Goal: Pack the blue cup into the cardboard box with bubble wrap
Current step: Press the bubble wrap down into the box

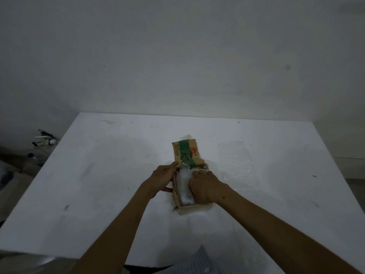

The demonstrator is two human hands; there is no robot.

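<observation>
A small brown cardboard box (192, 209) lies open at the middle of the white table (98, 184), its green-printed lid flap (185, 152) standing up at the far end. Inside it sits a bundle of clear bubble wrap (183, 184); no blue of the cup shows through. My left hand (164, 177) grips the box's left wall near the flap hinge. My right hand (205, 186) presses down on the wrapped bundle from the right, covering part of it and of the box's right side.
A loose sheet of clear bubble wrap (237, 161) lies flat on the table right of the box. The wall stands just behind the table's far edge. Cables and small clutter (44, 141) sit on the floor off the table's left side.
</observation>
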